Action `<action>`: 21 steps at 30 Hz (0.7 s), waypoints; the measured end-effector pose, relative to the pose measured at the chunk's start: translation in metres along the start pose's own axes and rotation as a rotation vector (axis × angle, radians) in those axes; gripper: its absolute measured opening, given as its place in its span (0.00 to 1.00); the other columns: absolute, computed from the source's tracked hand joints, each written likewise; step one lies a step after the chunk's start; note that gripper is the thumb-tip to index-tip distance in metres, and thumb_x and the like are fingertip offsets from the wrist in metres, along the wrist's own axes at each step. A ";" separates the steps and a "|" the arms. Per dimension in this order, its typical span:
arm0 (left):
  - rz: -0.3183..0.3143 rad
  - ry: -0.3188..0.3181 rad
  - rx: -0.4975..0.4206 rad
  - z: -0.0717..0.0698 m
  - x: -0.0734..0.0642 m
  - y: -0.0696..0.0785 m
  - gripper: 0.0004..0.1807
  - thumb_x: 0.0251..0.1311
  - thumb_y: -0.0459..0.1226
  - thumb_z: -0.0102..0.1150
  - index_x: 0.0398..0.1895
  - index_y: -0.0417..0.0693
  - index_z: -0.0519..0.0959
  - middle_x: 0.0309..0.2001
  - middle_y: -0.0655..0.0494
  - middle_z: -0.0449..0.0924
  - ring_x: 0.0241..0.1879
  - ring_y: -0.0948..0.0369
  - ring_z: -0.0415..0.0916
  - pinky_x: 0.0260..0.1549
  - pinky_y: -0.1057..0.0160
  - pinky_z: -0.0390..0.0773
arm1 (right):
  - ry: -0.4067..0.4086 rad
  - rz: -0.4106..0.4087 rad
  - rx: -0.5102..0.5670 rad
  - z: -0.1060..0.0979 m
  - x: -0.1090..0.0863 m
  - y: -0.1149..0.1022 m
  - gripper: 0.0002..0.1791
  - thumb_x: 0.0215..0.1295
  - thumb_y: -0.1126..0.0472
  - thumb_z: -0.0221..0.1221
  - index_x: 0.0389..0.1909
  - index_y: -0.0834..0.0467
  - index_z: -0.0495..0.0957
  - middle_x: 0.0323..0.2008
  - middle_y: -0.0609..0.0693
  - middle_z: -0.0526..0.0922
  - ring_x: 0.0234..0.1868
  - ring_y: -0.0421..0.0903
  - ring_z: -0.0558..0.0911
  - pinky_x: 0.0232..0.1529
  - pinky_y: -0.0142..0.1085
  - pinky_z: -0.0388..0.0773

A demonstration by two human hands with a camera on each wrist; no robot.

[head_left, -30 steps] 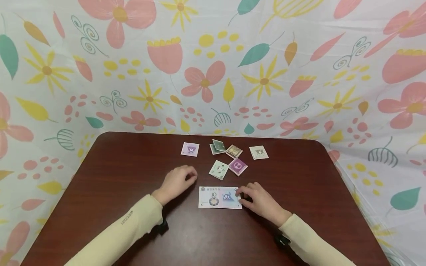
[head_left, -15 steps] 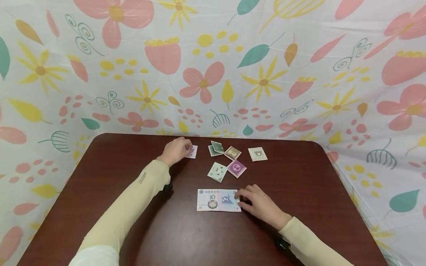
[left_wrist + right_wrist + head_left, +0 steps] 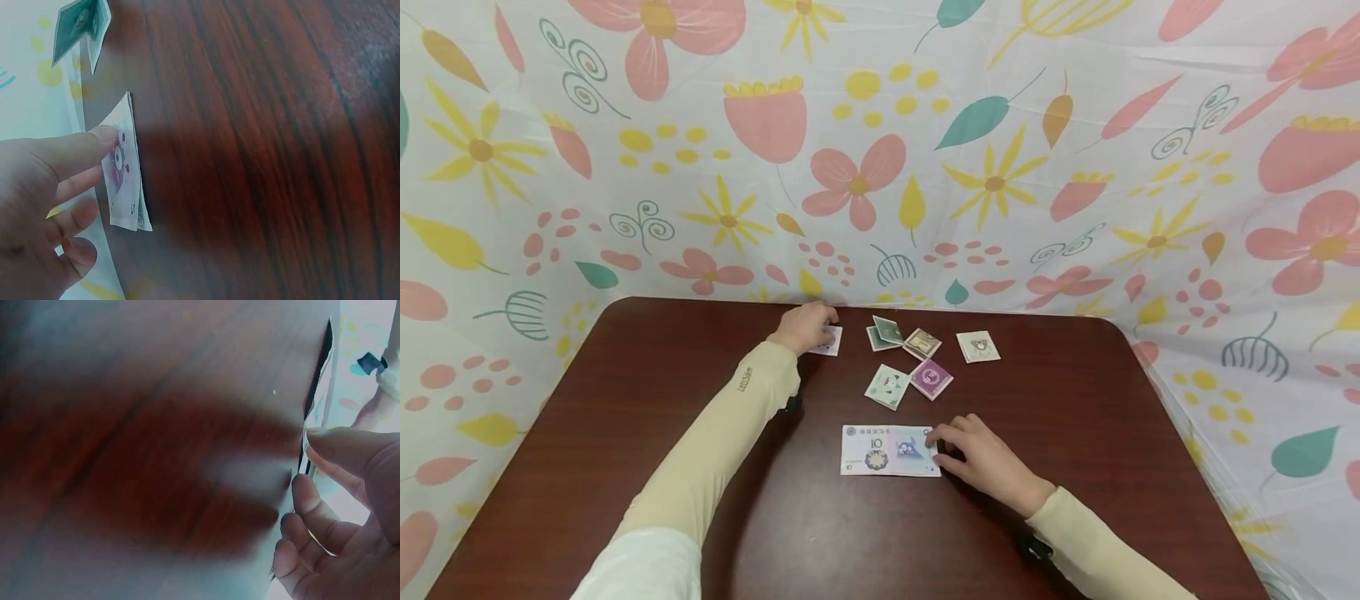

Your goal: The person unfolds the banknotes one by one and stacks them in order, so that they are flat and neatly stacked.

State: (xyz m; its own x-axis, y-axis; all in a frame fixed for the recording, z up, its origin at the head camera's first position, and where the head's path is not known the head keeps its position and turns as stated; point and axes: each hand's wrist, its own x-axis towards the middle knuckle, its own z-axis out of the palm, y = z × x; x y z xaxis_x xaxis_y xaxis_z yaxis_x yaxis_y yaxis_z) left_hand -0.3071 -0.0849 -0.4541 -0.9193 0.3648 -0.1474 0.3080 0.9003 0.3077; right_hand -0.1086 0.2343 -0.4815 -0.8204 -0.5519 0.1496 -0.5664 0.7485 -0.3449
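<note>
In the head view my left hand [image 3: 805, 327] is at the far side of the table, over a folded purple play banknote [image 3: 829, 342]. The left wrist view shows my thumb on the folded note's printed face [image 3: 127, 194] and the index finger at its far edge, pinching it. The note is partly covered by the hand. Nearer to me, my right hand [image 3: 983, 457] pinches the right edge of an unfolded 10 play banknote [image 3: 880, 457], which lies flat. In the right wrist view that note appears only as a thin edge.
To the right of my left hand lie folded notes: a dark green one [image 3: 885, 332] standing partly open, a brown one [image 3: 922, 343], a pale green one [image 3: 887, 387], a purple one [image 3: 932, 379] and a whitish one [image 3: 978, 347]. A flowered cloth [image 3: 865, 167] hangs behind the table.
My left hand has moved forward from beside the 10 note to the folded purple note at the back and taken hold of it. My right hand has stayed at the 10 note's edge.
</note>
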 end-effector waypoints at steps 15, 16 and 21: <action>-0.056 0.078 -0.041 0.001 -0.014 -0.014 0.11 0.63 0.41 0.73 0.42 0.47 0.82 0.44 0.51 0.83 0.44 0.53 0.78 0.46 0.49 0.79 | -0.011 0.006 -0.002 -0.002 0.000 -0.003 0.11 0.65 0.62 0.71 0.46 0.49 0.83 0.34 0.41 0.75 0.41 0.42 0.71 0.41 0.38 0.74; -0.052 0.090 -0.039 0.001 -0.015 -0.015 0.11 0.63 0.40 0.73 0.42 0.47 0.81 0.43 0.52 0.84 0.44 0.53 0.79 0.45 0.49 0.79 | -0.011 0.005 -0.002 -0.002 0.000 -0.003 0.11 0.65 0.62 0.71 0.46 0.49 0.83 0.34 0.41 0.75 0.41 0.42 0.71 0.41 0.38 0.74; -0.028 0.089 -0.035 0.000 -0.020 -0.020 0.13 0.64 0.38 0.71 0.49 0.49 0.82 0.43 0.52 0.86 0.45 0.52 0.82 0.47 0.47 0.80 | 0.003 -0.003 -0.013 -0.002 -0.001 -0.003 0.12 0.64 0.63 0.72 0.45 0.49 0.83 0.33 0.40 0.74 0.40 0.41 0.70 0.40 0.37 0.74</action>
State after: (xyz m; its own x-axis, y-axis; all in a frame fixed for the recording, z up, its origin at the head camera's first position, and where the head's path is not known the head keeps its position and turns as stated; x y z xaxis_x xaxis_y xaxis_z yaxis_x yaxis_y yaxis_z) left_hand -0.2946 -0.1099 -0.4569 -0.9460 0.3159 -0.0724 0.2747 0.9002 0.3379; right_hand -0.1065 0.2331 -0.4791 -0.8189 -0.5529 0.1536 -0.5698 0.7514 -0.3328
